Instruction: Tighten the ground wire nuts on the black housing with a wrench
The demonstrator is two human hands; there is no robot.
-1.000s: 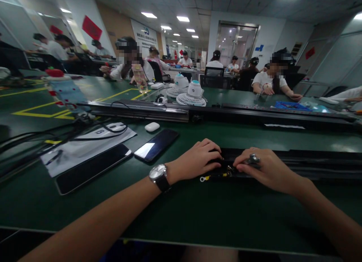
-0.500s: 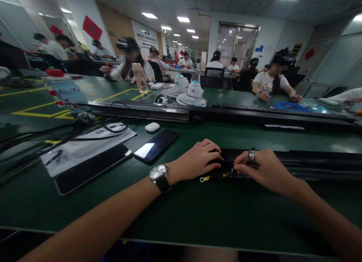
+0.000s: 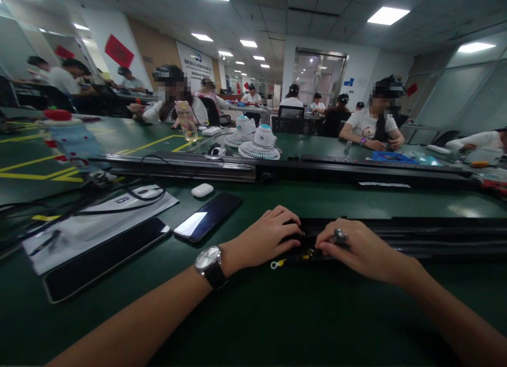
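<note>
A long black rail [image 3: 428, 234] lies across the green table in front of me. My left hand [image 3: 273, 236] is closed around its near-left end, the thumb below and the fingers above. My right hand [image 3: 350, 245], a ring on one finger, pinches at the rail just right of there. Whatever is between its fingertips is too small and dark to make out. From the rail's end, below the fingertips, sticks out a short lead with yellow sleeving and a metal ring terminal [image 3: 274, 264].
Left of my hands lie a phone [image 3: 208, 216], a white earbud case [image 3: 202, 190], a longer dark device [image 3: 106, 259] and a white bag [image 3: 95, 219] with cables. Another rail [image 3: 356, 172] crosses the table beyond. Two white fans [image 3: 259, 144] stand past it; a co-worker [image 3: 372, 119] sits opposite.
The view has shifted, so most things sit further left and my hands slightly lower. Both hands keep their places at the rail's end, the right fingertips still pinched.
</note>
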